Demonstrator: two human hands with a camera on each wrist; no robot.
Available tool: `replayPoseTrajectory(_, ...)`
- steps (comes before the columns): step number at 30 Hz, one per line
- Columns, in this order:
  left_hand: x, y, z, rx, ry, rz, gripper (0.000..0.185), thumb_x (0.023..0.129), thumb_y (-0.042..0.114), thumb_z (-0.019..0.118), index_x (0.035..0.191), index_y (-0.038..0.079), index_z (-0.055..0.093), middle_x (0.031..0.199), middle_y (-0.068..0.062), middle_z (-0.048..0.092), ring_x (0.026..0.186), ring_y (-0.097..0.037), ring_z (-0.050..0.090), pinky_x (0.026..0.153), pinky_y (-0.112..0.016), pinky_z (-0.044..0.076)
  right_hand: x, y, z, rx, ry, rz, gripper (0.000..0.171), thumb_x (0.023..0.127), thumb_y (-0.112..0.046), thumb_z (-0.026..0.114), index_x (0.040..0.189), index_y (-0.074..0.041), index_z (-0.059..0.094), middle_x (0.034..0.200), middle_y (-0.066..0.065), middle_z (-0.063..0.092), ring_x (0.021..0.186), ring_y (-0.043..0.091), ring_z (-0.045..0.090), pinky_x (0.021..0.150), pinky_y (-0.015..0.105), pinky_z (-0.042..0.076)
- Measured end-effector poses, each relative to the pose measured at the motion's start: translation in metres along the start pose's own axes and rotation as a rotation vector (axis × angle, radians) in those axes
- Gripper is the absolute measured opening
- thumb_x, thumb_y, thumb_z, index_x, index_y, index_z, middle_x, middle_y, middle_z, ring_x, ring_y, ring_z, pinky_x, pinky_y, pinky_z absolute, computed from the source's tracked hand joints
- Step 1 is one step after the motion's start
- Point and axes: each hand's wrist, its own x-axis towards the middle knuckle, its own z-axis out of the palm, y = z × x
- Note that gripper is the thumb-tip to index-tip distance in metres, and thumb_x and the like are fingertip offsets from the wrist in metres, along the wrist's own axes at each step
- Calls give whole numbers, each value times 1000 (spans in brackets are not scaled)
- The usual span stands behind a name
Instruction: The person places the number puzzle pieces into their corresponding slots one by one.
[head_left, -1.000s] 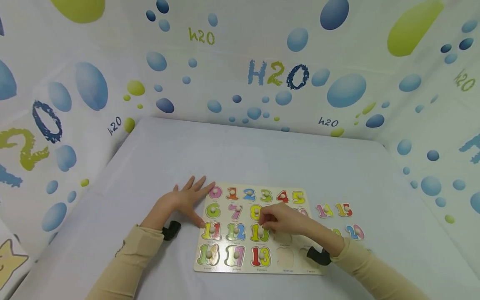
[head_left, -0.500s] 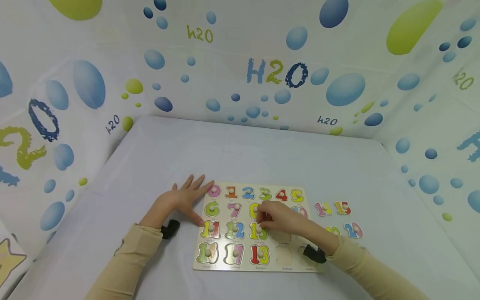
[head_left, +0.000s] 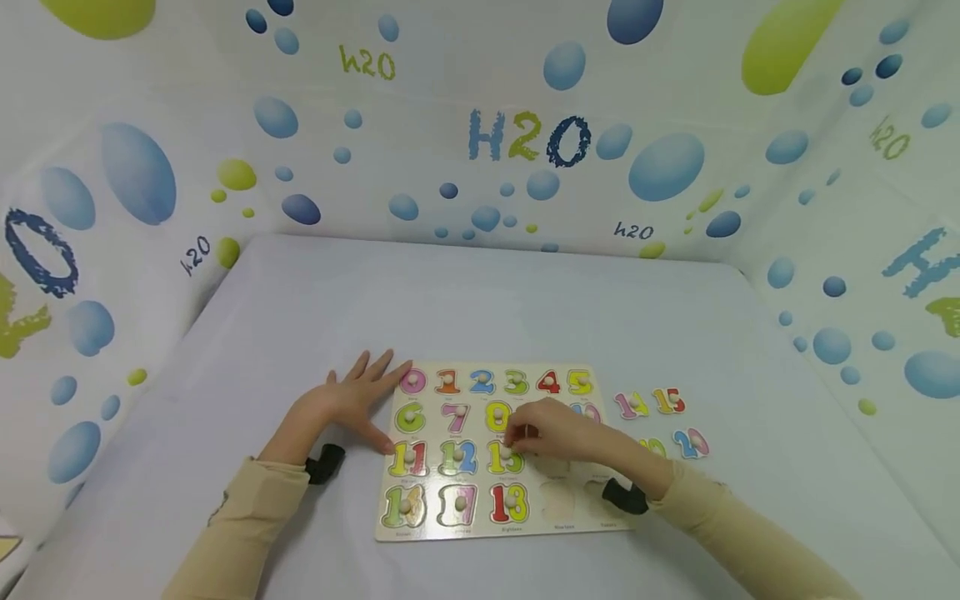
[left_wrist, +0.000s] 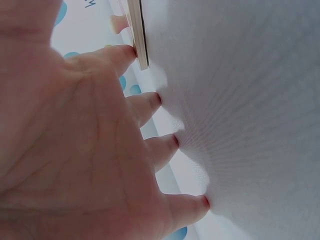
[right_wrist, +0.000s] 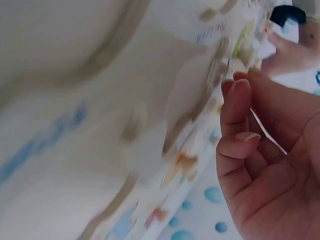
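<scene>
A wooden number puzzle board point(head_left: 420, 534) with knobbed pieces lies on the white-covered table. My left hand point(head_left: 352, 402) spreads its straight fingers at the board's left edge; thumb and index finger touch that edge, while the other fingertips press the cloth in the left wrist view. Over the third row, my right hand point(head_left: 551, 429) pinches at the knob of the number 13 piece point(head_left: 497, 460), which sits at its recess. The right fingertips point(right_wrist: 241, 90) come together in the right wrist view, partly hiding the knob. Bare recesses point(head_left: 558, 500) show at the board's lower right.
Loose pieces lie right of the board: a 14 point(head_left: 632, 406), a 15 point(head_left: 669, 401), a 20 point(head_left: 691, 443) and one piece point(head_left: 652, 447) partly hidden by the right forearm. Printed fabric walls point(head_left: 420, 150) enclose the table's back and sides.
The whole head view has shifted left as the camera turned. My right fingers stay at the 13 piece's knob with only slight motion; my left hand keeps its place on the board's edge.
</scene>
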Motion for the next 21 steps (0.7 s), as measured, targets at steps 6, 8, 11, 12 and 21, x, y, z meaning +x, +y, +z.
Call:
replayPoseTrajectory(6, -1, 4, 1, -6, -11, 14, 119, 59, 50, 84, 149, 9, 19, 153, -22, 2, 135, -46, -7, 94, -73, 1, -41, 30, -31, 31, 43, 46, 15, 88, -7, 65, 102, -13, 65, 88, -10, 60, 75, 9, 53, 66, 25, 47)
replayPoseTrajectory(8, -2, 4, 0, -4, -5, 18, 119, 59, 50, 84, 149, 8, 19, 153, -22, 3, 135, -46, -7, 94, -74, 1, -56, 47, -46, -2, 84, 88, 20, 87, -3, 65, 106, -8, 64, 91, -6, 60, 77, 12, 54, 66, 28, 48)
replayPoseTrajectory(11, -2, 3, -2, -8, 5, 19, 119, 59, 50, 84, 149, 8, 19, 153, -22, 3, 135, -47, -7, 94, -74, 0, -77, 72, -63, -96, 115, 203, 28, 83, 1, 67, 110, -4, 62, 94, 0, 59, 81, 17, 56, 70, 33, 49)
replayPoseTrajectory(12, -1, 3, -2, -8, 5, 19, 119, 59, 50, 84, 149, 8, 19, 153, -22, 3, 135, -47, -7, 94, -74, 0, -83, 80, -68, -126, 113, 238, 30, 82, 1, 69, 111, -3, 61, 96, 3, 58, 83, 19, 55, 73, 35, 49)
replayPoseTrajectory(21, -1, -1, -1, -26, 0, 29, 120, 58, 51, 84, 149, 8, 19, 153, -22, 2, 135, -46, -8, 93, -74, -2, -100, 114, -71, -117, 88, 348, 45, 73, -6, 78, 113, -9, 58, 101, 6, 49, 84, 23, 49, 73, 36, 47)
